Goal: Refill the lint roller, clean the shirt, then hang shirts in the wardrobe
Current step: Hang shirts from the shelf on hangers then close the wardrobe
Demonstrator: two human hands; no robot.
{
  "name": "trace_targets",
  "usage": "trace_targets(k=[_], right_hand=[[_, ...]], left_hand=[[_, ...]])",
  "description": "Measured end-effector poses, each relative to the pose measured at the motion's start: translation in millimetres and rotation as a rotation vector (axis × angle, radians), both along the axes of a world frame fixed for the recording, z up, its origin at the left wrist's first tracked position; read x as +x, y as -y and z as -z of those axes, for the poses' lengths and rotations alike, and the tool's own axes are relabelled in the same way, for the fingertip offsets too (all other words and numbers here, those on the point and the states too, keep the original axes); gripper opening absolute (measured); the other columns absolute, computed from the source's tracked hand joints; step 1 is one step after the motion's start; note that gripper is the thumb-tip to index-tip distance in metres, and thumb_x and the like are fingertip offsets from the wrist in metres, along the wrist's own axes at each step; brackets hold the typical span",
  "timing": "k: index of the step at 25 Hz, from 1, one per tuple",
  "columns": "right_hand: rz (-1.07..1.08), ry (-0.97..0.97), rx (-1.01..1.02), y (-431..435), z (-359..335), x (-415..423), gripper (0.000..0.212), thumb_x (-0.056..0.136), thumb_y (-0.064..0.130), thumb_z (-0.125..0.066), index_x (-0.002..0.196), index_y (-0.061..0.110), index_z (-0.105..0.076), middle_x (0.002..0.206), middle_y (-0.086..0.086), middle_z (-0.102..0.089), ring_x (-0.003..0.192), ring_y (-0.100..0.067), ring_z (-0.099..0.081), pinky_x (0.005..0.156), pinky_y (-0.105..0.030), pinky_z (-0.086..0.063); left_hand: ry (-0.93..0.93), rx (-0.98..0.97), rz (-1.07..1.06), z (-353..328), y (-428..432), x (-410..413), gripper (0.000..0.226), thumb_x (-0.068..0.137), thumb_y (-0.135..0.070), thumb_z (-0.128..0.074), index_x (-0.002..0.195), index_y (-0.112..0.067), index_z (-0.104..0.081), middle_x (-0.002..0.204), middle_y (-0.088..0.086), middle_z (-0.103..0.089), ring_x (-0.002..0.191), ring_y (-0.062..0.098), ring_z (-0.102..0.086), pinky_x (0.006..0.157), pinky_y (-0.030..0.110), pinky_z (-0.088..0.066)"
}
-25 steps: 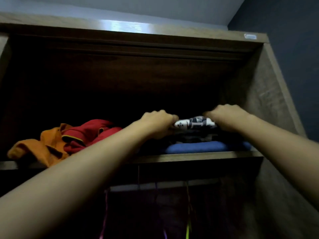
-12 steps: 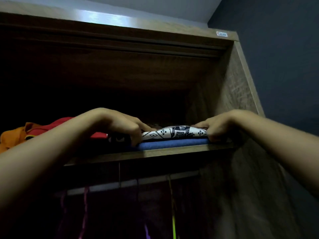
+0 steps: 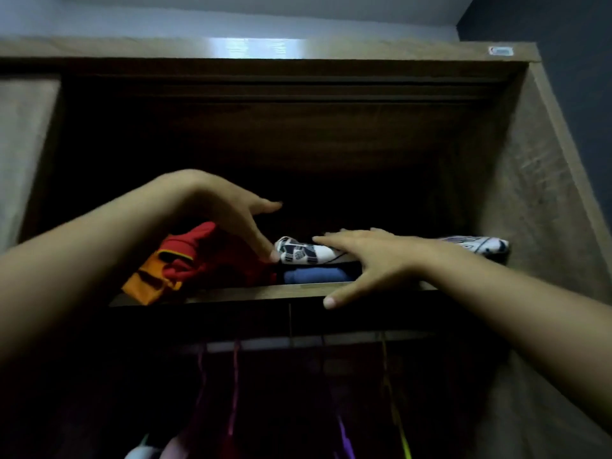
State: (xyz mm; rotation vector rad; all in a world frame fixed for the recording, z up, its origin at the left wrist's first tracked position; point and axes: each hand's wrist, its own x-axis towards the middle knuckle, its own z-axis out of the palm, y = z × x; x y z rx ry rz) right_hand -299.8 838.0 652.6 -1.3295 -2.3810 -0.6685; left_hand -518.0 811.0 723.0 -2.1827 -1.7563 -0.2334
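- We look up into an open wooden wardrobe [image 3: 530, 167]. Its upper compartment is dark at the back, and a pale wall runs above its top edge.
- A wooden shelf [image 3: 231, 290] crosses the wardrobe. Folded and bundled clothes lie on it, and we see its front edge from below.
- Under the shelf a pale hanging rail [image 3: 265, 345] runs across. It is dim down there, and we can only make out thin coloured hangers, a pink one [image 3: 234, 385] and a yellow one [image 3: 394, 409] among them.
- The right hand [image 3: 374, 260] lies palm down on the patterned shirt. Its fingers are straight and spread apart, gripping nothing, and the thumb hangs in front of the shelf edge.
- The left hand [image 3: 231, 213] reaches in with a bent wrist. Its fingers are straight and apart; one points right into the dark and another points down, its tip touching the left end of the patterned shirt. It holds nothing.
- The patterned shirt [image 3: 304, 255], white with dark print, lies folded on top of the stack on the right half of the shelf. Its far end shows beyond the right forearm, near the wardrobe's side wall.
- A red garment [image 3: 195, 246] is bundled just left of the stack, partly behind the left hand.
- A folded blue garment [image 3: 314, 275] lies in the stack below the patterned shirt, with a thin dark layer between them.
- An orange garment [image 3: 149, 283] sits below and left of the red garment, hanging slightly over the shelf edge.
- A small sticker [image 3: 500, 51] sits on the wardrobe's top rim at the right corner; we cannot read it.
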Motion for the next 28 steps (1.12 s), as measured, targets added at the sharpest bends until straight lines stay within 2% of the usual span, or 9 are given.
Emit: trace_targets(k=[2,4,7,10,13,18,24,25,28], right_hand=[[0.020,0.031,0.083,-8,8,-15,0.107,0.062,0.073,-0.062,0.145,0.038,-0.005,0.156,0.008,-0.018,0.144,-0.017,-0.017,0.114,-0.052,-0.013],[0.051,0.069,0.154,-17,16,-18,0.105,0.065,0.067,-0.065,0.145,0.038,-0.004,0.154,0.007,-0.023,0.139,-0.020,-0.028,0.110,-0.052,-0.026],[0.042,0.091,0.186,-22,21,-16,0.090,0.077,0.043,-0.063,0.145,0.041,-0.003,0.152,0.007,-0.029,0.133,-0.021,-0.036,0.103,-0.048,-0.037],[0.060,0.089,0.180,-21,20,-15,0.088,0.079,0.037,-0.061,0.144,0.041,-0.003,0.153,0.007,-0.027,0.134,-0.022,-0.036,0.104,-0.049,-0.036],[0.071,0.081,0.186,-21,23,-16,0.088,0.079,0.037,-0.061,0.145,0.041,-0.003,0.154,0.008,-0.024,0.135,-0.022,-0.035,0.106,-0.050,-0.033],[0.080,0.055,0.204,-20,27,-17,0.086,0.079,0.035,-0.059,0.144,0.041,-0.004,0.155,0.009,-0.020,0.137,-0.021,-0.032,0.110,-0.051,-0.027],[0.079,0.031,0.240,-19,30,-20,0.084,0.079,0.033,-0.058,0.144,0.040,-0.007,0.154,0.008,-0.024,0.136,-0.021,-0.032,0.109,-0.050,-0.026],[0.083,0.027,0.246,-18,31,-21,0.084,0.079,0.032,-0.058,0.144,0.040,-0.006,0.154,0.008,-0.023,0.137,-0.021,-0.032,0.110,-0.050,-0.025],[0.094,0.006,0.273,-18,37,-22,0.087,0.078,0.030,-0.058,0.145,0.039,-0.004,0.155,0.006,-0.022,0.139,-0.021,-0.028,0.112,-0.050,-0.023]], left_hand=[[-0.043,0.030,-0.118,15,-16,-9,0.119,0.058,-0.063,-0.075,0.146,-0.040,0.002,0.157,-0.002,-0.017,0.142,0.021,-0.023,0.113,0.034,-0.024],[-0.044,0.064,-0.114,25,-30,-13,0.117,0.060,-0.062,-0.075,0.146,-0.041,0.001,0.154,0.003,-0.028,0.138,0.024,-0.033,0.109,0.034,-0.031],[-0.233,0.239,-0.096,25,-43,-7,0.081,0.073,-0.043,-0.073,0.141,-0.026,-0.034,0.135,0.009,-0.052,0.118,0.028,-0.053,0.092,0.036,-0.047],[-0.378,0.368,-0.110,9,-43,1,0.051,0.083,-0.025,-0.064,0.132,-0.026,-0.049,0.129,0.010,-0.054,0.112,0.033,-0.057,0.083,0.043,-0.052],[-0.306,0.502,-0.033,-8,-32,-10,0.041,0.083,-0.018,-0.059,0.122,-0.029,-0.056,0.123,0.011,-0.057,0.109,0.035,-0.057,0.087,0.051,-0.051],[-0.046,0.805,0.131,-2,9,-25,0.036,0.079,-0.033,-0.060,0.115,-0.034,-0.057,0.114,0.003,-0.065,0.109,0.031,-0.058,0.088,0.045,-0.047],[-0.009,0.560,0.135,56,-6,-24,0.039,0.087,-0.045,-0.050,0.125,-0.050,-0.047,0.110,0.002,-0.038,0.118,0.030,-0.042,0.092,0.044,-0.045],[0.024,0.524,0.108,63,-12,-26,0.043,0.085,-0.056,-0.047,0.127,-0.048,-0.046,0.120,0.005,-0.035,0.124,0.032,-0.035,0.097,0.048,-0.041],[-0.011,0.362,0.086,79,-19,-29,0.090,0.060,-0.086,-0.044,0.138,-0.044,-0.028,0.155,0.008,-0.013,0.137,0.037,-0.024,0.109,0.053,-0.030]])
